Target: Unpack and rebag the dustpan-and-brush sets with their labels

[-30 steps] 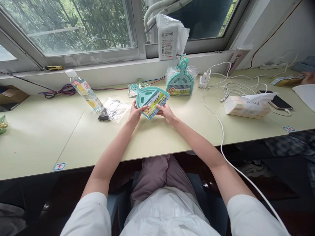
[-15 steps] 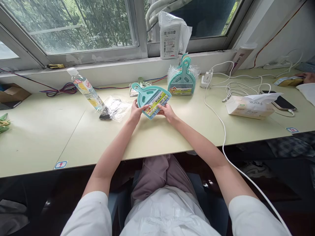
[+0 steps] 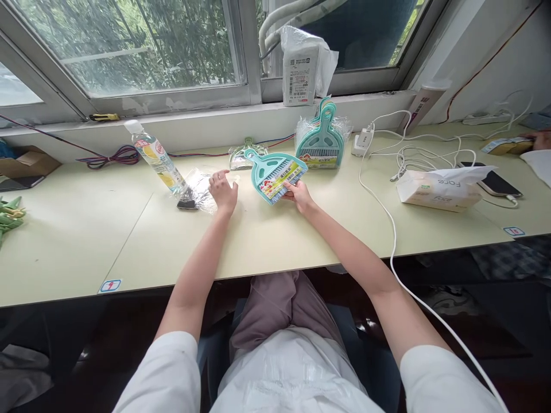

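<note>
My right hand grips the lower right edge of a turquoise mini dustpan and brush set, tilted above the table with its handle pointing up and left. A printed yellow-green label crosses the blue bristles. My left hand is off the set, its fingers apart, at the right edge of a crumpled clear plastic bag. Whether it touches the bag I cannot tell. Behind the held set stand several similar dustpan sets in clear wrap. Another green-handled wrapped set lies near the wall.
A leaning bottle and a small black object are at left. Tissue pack, phone and white cables lie at right. One cable hangs over the table's front edge. Another person's hand shows at far right.
My left hand has let go of the dustpan set and moved left to the plastic bag. The set, now in my right hand alone, has shifted slightly right. The view has shifted a little.
</note>
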The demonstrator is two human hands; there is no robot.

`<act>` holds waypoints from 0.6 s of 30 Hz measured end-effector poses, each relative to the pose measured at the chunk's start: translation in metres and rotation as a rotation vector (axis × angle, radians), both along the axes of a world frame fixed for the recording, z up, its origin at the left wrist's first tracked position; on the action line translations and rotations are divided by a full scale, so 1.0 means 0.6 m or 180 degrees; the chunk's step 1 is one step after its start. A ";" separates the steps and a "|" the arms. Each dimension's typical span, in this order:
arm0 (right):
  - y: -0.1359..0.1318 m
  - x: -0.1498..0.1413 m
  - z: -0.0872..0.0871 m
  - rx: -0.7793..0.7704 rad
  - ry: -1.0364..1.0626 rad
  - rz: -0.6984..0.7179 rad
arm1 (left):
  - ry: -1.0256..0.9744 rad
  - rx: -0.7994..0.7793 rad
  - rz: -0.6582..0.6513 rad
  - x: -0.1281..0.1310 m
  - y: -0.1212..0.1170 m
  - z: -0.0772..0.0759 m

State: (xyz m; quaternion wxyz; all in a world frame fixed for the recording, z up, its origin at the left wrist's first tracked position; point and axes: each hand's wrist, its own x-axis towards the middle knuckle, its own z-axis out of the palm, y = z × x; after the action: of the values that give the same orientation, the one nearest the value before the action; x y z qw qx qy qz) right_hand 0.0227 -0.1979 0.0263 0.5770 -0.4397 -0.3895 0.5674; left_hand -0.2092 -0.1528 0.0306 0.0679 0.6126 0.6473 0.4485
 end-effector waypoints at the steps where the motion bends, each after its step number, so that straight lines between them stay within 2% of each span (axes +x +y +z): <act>1: 0.000 0.001 0.000 -0.0006 0.0000 -0.0023 | 0.0396 -0.0154 0.0120 -0.008 0.001 0.000; 4: 0.001 0.001 0.000 -0.0024 -0.0032 -0.0035 | 0.1000 -0.0729 0.0093 -0.021 0.004 -0.002; 6: 0.001 0.001 -0.001 -0.0013 -0.0059 -0.0022 | 0.1114 -0.0851 -0.0095 -0.022 0.006 -0.006; 8: 0.002 0.001 -0.002 0.0012 -0.0074 0.0011 | 0.1169 -0.0750 -0.0283 -0.017 0.008 -0.009; 11: 0.003 0.001 -0.004 0.0041 -0.0086 0.0047 | 0.1345 -0.0330 -0.0685 -0.007 0.007 -0.009; 13: 0.003 0.002 -0.004 0.0046 -0.0091 0.0050 | 0.1497 -0.0116 -0.1191 -0.001 0.003 -0.005; 16: 0.004 0.005 -0.003 0.0045 -0.0062 0.0013 | 0.1718 -0.0067 -0.1902 0.002 -0.005 0.006; 18: 0.004 0.009 0.000 0.0038 -0.0022 -0.0054 | 0.1836 0.0031 -0.1977 0.001 -0.011 0.016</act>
State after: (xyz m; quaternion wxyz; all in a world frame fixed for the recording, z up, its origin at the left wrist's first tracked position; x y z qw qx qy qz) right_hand 0.0281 -0.1952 0.0264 0.5831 -0.4415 -0.3911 0.5587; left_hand -0.2085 -0.1591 0.0404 0.0130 0.8792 0.4223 0.2201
